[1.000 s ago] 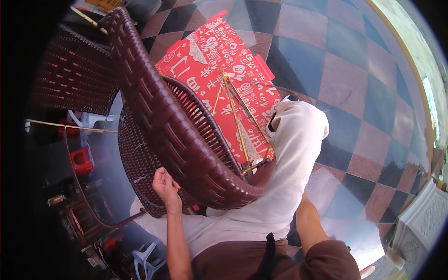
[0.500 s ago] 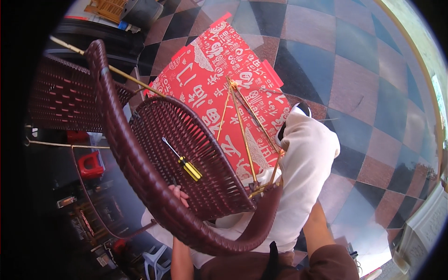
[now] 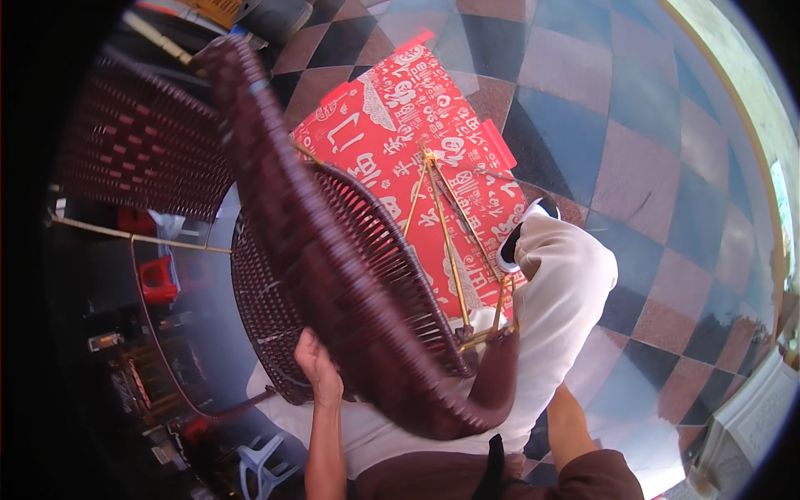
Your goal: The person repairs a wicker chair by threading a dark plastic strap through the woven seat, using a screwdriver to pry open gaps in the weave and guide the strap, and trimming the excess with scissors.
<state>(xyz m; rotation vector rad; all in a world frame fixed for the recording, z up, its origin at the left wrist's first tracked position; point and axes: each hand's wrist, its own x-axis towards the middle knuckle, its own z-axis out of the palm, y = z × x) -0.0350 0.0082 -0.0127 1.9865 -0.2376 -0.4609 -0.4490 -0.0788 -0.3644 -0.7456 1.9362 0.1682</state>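
Note:
A dark brown woven wicker chair lies tipped across my lap. Its thick wrapped rim (image 3: 312,242), blurred by motion, crosses in front of the woven seat panel (image 3: 267,292). My left hand (image 3: 318,367) is closed beside the rim's lower part, before the panel; what its fingers hold, if anything, is hidden. Only the forearm (image 3: 569,425) of my right arm shows, passing behind my light-trousered leg, and the hand itself is out of sight. Thin gold-coloured metal legs (image 3: 446,242) of the chair stretch over a red patterned sheet.
The red sheet (image 3: 392,125) with pale lettering lies on the checkered tile floor (image 3: 642,167). Another woven brown panel (image 3: 142,142) rises at the left. A red stool (image 3: 158,281) and a pale blue stool (image 3: 265,462) stand at the left. A bucket (image 3: 271,18) is at the far edge.
The chair's rim has swung right and now covers more of the seat. My left hand has come out from behind the rim. The yellow-handled screwdriver on the seat has gone from sight.

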